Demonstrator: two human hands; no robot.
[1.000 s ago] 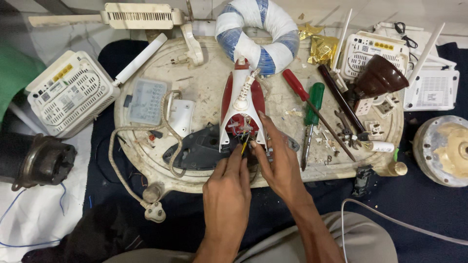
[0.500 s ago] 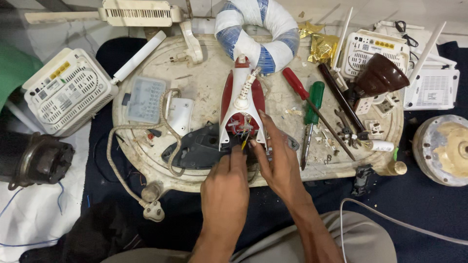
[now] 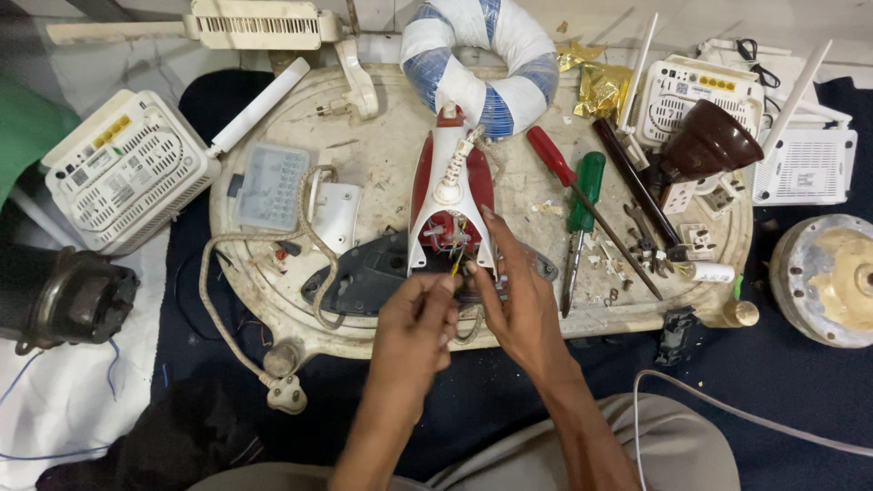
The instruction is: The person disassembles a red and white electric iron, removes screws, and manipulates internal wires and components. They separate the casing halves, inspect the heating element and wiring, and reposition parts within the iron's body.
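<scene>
At the far left lies a white router [image 3: 127,177]; below it a dark motor [image 3: 64,295]; next, on the round work board [image 3: 273,300], a clear plastic box [image 3: 268,186] and a braided cord [image 3: 218,300] running down to a plug [image 3: 286,393]; beside these a dark soleplate [image 3: 364,277] lies flat. The left hand [image 3: 414,323] is pinched nearly closed, fingertips together on a thin yellow wire [image 3: 454,266] at the rear of the iron [image 3: 452,195]; the iron, red and white, lies mid-board with its long axis running away from the person, nose toward the blue-and-white ring [image 3: 482,55], open rear end toward the hands; so the work sits just ahead of both hands, the left closer to the wire. The right hand [image 3: 514,305] is curled loosely against the iron's right rear edge, index finger laid along the shell; whether it grips anything I cannot tell. Further right lie a red screwdriver [image 3: 550,155], a green screwdriver [image 3: 582,195], and a brown lamp shade [image 3: 709,145].
</scene>
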